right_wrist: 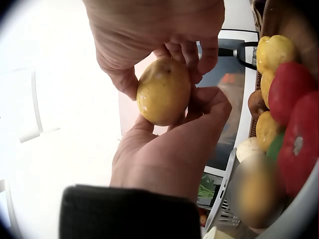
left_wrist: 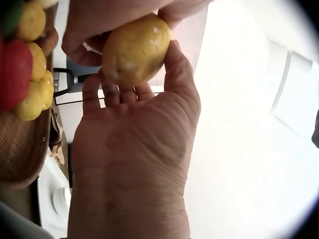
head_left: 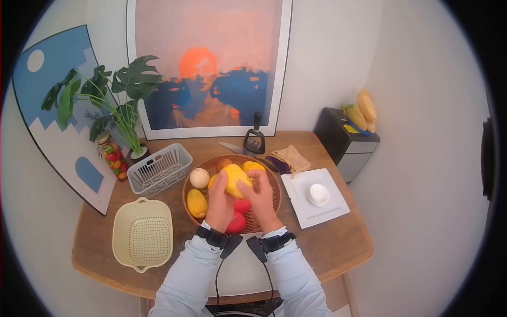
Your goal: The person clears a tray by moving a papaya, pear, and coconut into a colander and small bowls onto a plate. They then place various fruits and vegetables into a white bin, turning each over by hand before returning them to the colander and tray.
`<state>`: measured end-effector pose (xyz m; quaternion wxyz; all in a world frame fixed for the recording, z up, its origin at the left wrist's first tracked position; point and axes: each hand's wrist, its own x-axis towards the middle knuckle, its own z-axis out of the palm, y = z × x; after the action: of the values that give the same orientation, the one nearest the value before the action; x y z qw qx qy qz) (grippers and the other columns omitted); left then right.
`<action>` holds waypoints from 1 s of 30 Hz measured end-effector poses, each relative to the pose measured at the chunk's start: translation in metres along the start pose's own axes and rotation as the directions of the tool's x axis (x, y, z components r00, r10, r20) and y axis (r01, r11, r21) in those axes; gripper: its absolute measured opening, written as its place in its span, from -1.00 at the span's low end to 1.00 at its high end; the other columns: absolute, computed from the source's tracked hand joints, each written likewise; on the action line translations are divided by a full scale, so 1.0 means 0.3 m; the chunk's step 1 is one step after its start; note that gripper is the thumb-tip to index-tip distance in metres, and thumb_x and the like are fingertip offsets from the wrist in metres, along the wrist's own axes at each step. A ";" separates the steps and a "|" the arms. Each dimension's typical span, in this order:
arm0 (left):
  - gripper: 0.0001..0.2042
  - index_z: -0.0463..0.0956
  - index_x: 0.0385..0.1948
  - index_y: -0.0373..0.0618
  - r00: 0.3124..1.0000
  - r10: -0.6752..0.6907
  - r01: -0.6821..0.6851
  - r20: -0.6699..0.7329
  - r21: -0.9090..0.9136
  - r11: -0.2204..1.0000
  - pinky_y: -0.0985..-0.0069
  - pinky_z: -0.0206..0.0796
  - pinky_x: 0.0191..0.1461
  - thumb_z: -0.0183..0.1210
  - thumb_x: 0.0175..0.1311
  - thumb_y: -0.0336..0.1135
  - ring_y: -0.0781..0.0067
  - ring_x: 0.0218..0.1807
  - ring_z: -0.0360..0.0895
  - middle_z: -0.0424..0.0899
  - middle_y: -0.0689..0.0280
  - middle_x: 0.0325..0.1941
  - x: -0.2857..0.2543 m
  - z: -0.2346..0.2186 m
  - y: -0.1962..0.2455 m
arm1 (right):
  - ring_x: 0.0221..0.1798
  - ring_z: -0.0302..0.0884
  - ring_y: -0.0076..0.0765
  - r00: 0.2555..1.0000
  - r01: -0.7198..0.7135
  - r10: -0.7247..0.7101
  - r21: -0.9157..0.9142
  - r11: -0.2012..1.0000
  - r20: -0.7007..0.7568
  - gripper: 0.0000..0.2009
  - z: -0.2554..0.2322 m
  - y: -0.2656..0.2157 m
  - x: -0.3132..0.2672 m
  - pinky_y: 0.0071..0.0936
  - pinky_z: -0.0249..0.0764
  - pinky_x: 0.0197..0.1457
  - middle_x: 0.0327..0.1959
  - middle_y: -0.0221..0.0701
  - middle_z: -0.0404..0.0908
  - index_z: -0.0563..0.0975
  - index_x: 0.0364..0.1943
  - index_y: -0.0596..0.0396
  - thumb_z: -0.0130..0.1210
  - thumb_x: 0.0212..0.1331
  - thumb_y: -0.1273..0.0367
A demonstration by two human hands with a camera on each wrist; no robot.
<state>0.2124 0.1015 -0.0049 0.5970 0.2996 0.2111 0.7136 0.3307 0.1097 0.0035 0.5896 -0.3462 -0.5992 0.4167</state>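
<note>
A yellow potato is held between both hands above the round wicker basket. My left hand grips it from the left, and my right hand from the right with its thumb on the near side. In the left wrist view the potato sits between the fingertips of both hands. Small dark marks on the potato show in the right wrist view. Below lie red tomatoes, a pale round onion and several yellow pieces of produce, partly hidden by the hands.
A cream colander and a grey plastic basket stand to the left. On the right are a white square plate with small white dishes, and a tan cloth. A knife lies behind the wicker basket.
</note>
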 end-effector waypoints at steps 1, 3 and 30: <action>-0.60 0.42 0.11 -0.13 1.000 -0.023 0.023 -0.001 -0.068 0.997 0.42 0.42 0.12 -0.07 0.54 0.01 0.39 0.08 0.54 0.57 0.26 0.04 0.004 -0.002 0.001 | -0.04 0.44 -0.49 0.999 0.003 0.002 -0.137 0.991 0.037 -0.60 -0.002 -0.005 -0.003 -0.45 0.44 -0.05 -0.13 -0.37 0.50 0.48 -0.02 0.14 0.30 0.16 0.23; -0.58 0.42 0.12 -0.12 0.998 -0.054 0.057 0.031 -0.074 0.996 0.41 0.41 0.15 -0.12 0.56 0.03 0.37 0.09 0.54 0.57 0.24 0.05 -0.004 0.012 0.006 | -0.08 0.46 -0.45 0.963 0.251 -0.270 -0.346 0.904 -0.008 -0.57 0.015 0.018 0.002 -0.42 0.44 -0.06 -0.17 -0.35 0.53 0.48 -0.02 0.15 0.34 0.12 0.22; -0.71 0.54 -0.25 -0.27 0.931 0.361 -0.294 0.060 0.711 0.639 0.47 0.38 -0.09 -0.09 0.46 -0.24 0.40 -0.19 0.55 0.60 0.23 -0.24 -0.014 0.008 -0.011 | -0.16 0.63 -0.18 0.954 0.258 -0.290 -0.279 0.925 -0.080 -0.73 0.028 -0.020 -0.014 -0.39 0.48 -0.02 -0.28 -0.19 0.65 0.58 -0.19 0.20 0.11 0.35 0.22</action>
<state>0.2169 0.0979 -0.0061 0.2861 0.5074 0.4372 0.6852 0.3232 0.1027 0.0076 0.6253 -0.3590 -0.6555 0.2246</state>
